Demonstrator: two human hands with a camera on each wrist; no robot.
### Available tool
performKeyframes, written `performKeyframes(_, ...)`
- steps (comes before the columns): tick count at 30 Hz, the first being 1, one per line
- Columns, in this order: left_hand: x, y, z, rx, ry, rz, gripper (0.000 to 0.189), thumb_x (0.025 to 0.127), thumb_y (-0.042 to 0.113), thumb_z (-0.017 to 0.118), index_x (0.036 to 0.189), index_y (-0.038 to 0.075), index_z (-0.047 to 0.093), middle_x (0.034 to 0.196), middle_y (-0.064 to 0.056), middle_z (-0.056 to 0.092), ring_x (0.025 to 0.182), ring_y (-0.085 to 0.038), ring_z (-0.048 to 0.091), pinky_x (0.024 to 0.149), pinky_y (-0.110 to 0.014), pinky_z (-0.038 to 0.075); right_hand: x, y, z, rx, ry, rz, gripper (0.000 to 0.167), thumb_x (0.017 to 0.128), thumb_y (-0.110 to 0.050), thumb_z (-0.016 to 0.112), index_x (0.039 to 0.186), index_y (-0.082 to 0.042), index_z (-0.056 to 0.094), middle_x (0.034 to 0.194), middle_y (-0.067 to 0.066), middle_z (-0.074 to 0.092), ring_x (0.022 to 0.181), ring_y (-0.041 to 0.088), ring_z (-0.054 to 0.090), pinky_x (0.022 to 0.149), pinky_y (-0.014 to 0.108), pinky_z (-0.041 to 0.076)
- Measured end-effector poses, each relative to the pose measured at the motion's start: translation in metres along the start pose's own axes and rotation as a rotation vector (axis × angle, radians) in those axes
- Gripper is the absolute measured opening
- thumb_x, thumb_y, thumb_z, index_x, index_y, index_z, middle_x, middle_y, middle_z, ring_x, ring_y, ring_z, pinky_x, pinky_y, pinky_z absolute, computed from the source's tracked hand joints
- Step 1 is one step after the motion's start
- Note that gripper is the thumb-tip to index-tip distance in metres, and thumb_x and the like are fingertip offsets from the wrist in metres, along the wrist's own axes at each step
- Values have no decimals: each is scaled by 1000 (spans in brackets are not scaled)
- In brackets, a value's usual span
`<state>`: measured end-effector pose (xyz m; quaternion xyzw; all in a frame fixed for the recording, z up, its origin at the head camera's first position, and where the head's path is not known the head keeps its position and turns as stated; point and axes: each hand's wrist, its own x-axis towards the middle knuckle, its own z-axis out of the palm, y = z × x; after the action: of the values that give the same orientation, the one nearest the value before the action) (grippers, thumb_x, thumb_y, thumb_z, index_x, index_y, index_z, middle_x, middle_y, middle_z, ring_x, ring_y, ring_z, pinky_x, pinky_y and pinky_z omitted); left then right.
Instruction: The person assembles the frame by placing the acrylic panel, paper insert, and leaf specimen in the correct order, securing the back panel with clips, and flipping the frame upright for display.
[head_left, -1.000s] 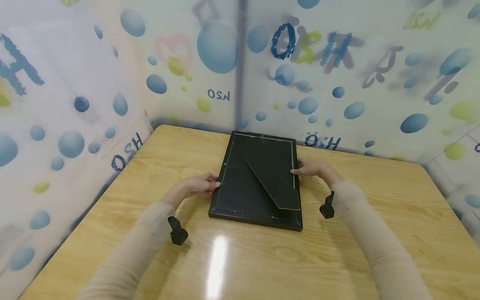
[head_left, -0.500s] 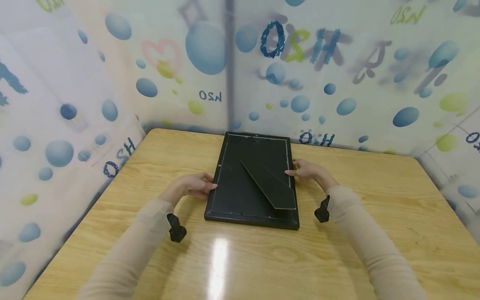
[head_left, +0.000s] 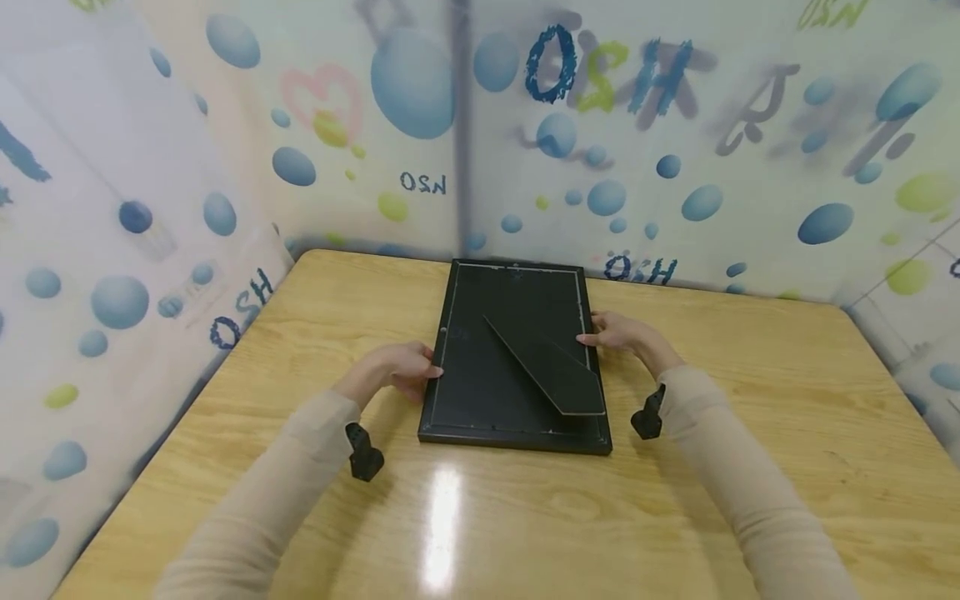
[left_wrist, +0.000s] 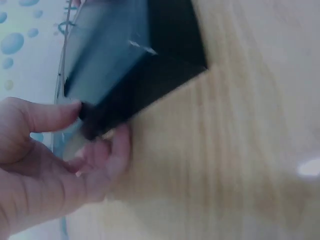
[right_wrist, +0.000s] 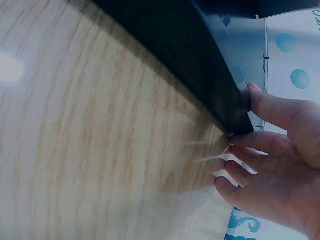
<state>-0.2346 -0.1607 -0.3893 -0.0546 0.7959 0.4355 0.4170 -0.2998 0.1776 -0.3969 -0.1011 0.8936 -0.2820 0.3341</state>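
Observation:
A black picture frame (head_left: 480, 375) lies back side up on the wooden table, with its hinged easel leg (head_left: 551, 375) slanting up from the backing. My left hand (head_left: 408, 365) holds its left edge, thumb on top and the other fingers curled below the rim. On the opposite side, my right hand (head_left: 615, 331) pinches the right edge, its thumb on the back panel. The right wrist view shows the right fingertips (right_wrist: 235, 140) right at the lower edge of the rim. The front of the frame faces down and is hidden.
The light wooden table (head_left: 712, 467) runs up to a patterned wall (head_left: 652, 167) close behind the frame. Another patterned wall (head_left: 112, 358) borders the table on the left. A bright reflection lies on the tabletop in front.
The head view has shifted slightly. Both hands stay at the sides of the picture frame, and the left fingers bend a little further down beside its edge.

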Motion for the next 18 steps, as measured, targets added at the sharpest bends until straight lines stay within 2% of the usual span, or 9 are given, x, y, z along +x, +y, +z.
performKeyframes(3, -1, -6, -2, -75, -7, 39, 54, 96, 9, 44, 139, -8, 16, 142, -25, 28, 130, -35, 36, 100, -43, 43, 1, 0, -1, 12, -10, 0, 68, 97, -27, 44, 141, 12, 11, 150, 28, -1, 137, 44, 2, 113, 53, 11)
performKeyframes(6, -2, -9, -6, -130, 1, 41, 59, 94, 8, 48, 139, -7, 13, 143, -24, 21, 131, -35, 33, 102, -43, 41, 3, -2, 0, 27, -19, 12, 69, 97, -29, 45, 142, 10, 9, 150, 27, -3, 138, 43, 1, 113, 53, 11)
performKeyframes(10, -2, -9, -7, -132, 23, 19, 61, 92, 7, 52, 139, -6, 15, 142, -23, 24, 129, -33, 35, 101, -41, 43, 5, -3, 1, 41, -22, 21, 70, 97, -29, 45, 142, 9, 9, 150, 26, -3, 138, 42, 0, 114, 52, 10)
performKeyframes(18, -1, -2, -4, -74, 65, -21, 61, 91, 9, 55, 139, -6, 20, 142, -22, 31, 131, -32, 36, 99, -40, 45, 0, -5, -1, 36, -26, 40, 69, 97, -27, 44, 142, 9, 7, 150, 27, -5, 138, 43, 0, 113, 53, 10)
